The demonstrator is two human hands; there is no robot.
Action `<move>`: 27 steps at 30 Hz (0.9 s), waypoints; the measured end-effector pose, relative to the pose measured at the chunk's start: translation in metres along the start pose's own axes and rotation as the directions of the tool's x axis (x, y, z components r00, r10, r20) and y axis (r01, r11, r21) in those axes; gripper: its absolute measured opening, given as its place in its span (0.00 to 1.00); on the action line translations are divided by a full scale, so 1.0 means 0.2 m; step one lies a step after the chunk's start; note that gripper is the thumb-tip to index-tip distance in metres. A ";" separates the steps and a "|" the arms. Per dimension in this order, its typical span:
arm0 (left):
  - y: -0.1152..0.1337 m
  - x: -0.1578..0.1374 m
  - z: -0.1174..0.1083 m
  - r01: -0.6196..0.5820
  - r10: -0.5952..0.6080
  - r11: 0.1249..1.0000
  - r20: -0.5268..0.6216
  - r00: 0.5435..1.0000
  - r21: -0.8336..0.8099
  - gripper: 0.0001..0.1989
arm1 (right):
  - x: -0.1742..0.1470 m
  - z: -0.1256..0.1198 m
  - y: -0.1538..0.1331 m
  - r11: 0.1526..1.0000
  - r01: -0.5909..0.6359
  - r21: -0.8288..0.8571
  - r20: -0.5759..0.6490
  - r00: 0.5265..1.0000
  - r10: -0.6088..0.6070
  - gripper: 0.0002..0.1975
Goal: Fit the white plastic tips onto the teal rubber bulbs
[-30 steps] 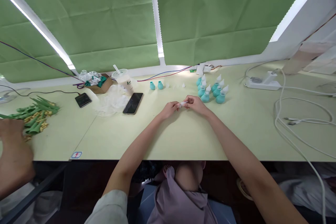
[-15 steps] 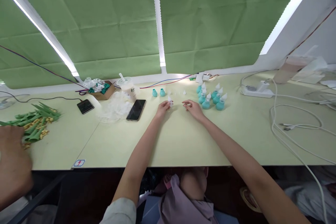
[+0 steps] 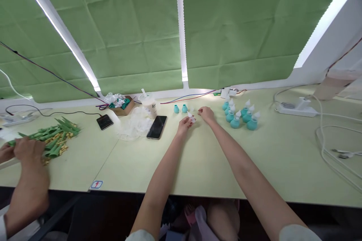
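Note:
My left hand [image 3: 184, 124] is closed round a small white piece with a pointed, flame-like tip [image 3: 190, 115], which sticks up past the fingertips. To its right, my right hand [image 3: 207, 114] rests low over the table with its fingers pinched together; whatever is between them is hidden. Behind my left hand stand two small turquoise pots without tips, one of them a turquoise pot [image 3: 176, 109]. Right of my right hand is a cluster of several turquoise pots [image 3: 235, 122] topped with white pointed tips.
Left of my hands lie a phone [image 3: 157, 127], crumpled clear plastic [image 3: 132, 125], a drink cup [image 3: 149, 106] and a cardboard box [image 3: 124, 108]. At far left a co-worker's hand [image 3: 29, 148] handles green pieces [image 3: 53, 132]. A power strip [image 3: 296, 110] and cables lie at right.
My right hand has moved toward the back of the table, and its fingers have closed from a loose spread. My left hand still holds the white piece. The whole view has shifted.

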State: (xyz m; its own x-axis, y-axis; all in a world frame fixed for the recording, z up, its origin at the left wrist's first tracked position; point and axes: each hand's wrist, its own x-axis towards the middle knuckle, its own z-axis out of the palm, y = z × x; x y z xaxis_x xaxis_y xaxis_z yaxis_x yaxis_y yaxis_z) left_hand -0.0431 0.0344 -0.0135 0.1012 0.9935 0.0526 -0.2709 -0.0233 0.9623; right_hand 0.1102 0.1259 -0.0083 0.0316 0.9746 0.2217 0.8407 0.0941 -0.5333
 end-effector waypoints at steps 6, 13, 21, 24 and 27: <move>0.00 -0.01 0.02 0.017 -0.017 1.000 -0.003 1.000 0.022 0.23 | 0.01 0.02 0.02 1.000 0.005 -0.012 -0.013 1.000 -0.005 0.08; 0.03 -0.04 0.03 -0.007 0.006 0.999 0.028 1.000 0.044 0.24 | -0.02 0.04 -0.02 0.984 0.116 -0.133 -0.064 0.990 -0.126 0.12; 0.04 -0.03 0.03 0.004 -0.007 0.998 0.041 0.999 0.070 0.22 | -0.17 -0.04 -0.05 0.933 0.173 0.315 -0.206 0.972 -0.111 0.11; 0.04 -0.04 0.06 0.034 -0.040 0.995 0.065 0.997 0.094 0.20 | -0.33 -0.12 -0.05 0.848 0.223 0.481 -0.266 0.959 -0.101 0.12; 0.03 -0.06 0.10 0.079 -0.096 0.990 0.147 0.984 0.121 0.19 | -0.50 -0.19 -0.03 0.808 0.220 0.547 -0.273 0.959 -0.077 0.13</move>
State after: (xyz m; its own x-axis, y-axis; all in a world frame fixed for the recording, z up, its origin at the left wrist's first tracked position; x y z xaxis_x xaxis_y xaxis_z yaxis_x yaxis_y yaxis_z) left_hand -0.0267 0.0197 -0.0027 0.2669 0.9637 -0.0016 -0.1442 0.0416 0.9887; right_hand 0.1219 0.0205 0.0046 0.1129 0.8720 0.4763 0.3901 0.4020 -0.8284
